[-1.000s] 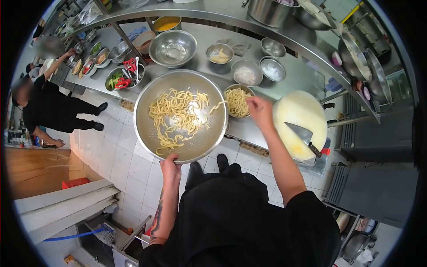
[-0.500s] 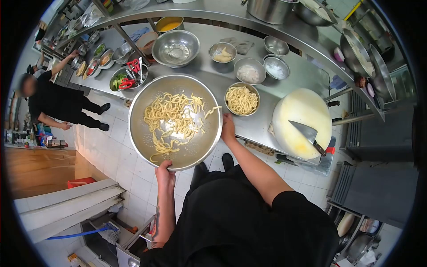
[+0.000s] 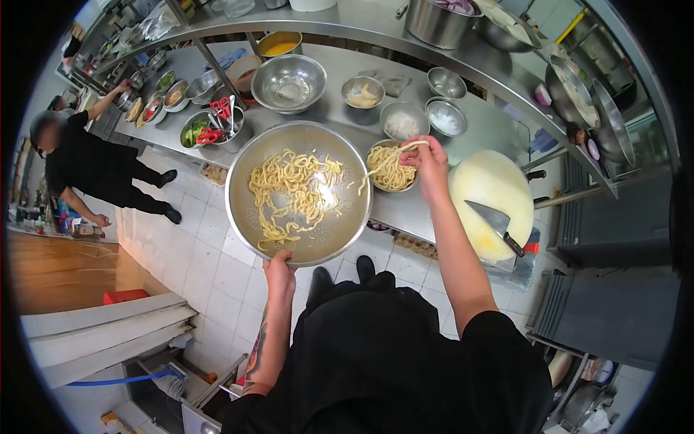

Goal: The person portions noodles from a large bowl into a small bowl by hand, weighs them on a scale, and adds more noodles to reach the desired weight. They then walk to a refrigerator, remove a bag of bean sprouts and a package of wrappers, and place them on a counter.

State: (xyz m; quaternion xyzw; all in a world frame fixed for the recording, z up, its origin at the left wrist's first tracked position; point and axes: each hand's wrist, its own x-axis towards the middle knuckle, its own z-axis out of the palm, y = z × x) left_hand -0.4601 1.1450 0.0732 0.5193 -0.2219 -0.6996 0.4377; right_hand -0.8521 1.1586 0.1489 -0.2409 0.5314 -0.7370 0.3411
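Observation:
My left hand [image 3: 280,273] grips the near rim of a big perforated metal colander [image 3: 314,249], thumb over the edge. Thick pale-yellow noodles [image 3: 296,192] lie loose inside it, and a strand reaches up its right wall. To the right, my right hand [image 3: 432,165] pinches some noodle strands [image 3: 413,145] over a small metal bowl [image 3: 396,189], which is filled with a heap of the same noodles [image 3: 390,173]. The fingers partly cover that bowl. The colander is held in front of the steel counter, its left side over the floor.
A round cutting board [image 3: 488,173] carrying a cleaver [image 3: 499,223] stands at right. Along the counter [image 3: 325,119] are a large metal bowl [image 3: 289,81], several small bowls, and a container with red-handled scissors [image 3: 210,135]. A shelf [image 3: 361,22] spans above. Another person [image 3: 94,159] stands at left.
My right hand has left the colander's right rim and moved up and right to the noodle bowl, taking hold of strands. The colander has shifted slightly right, still in my left hand.

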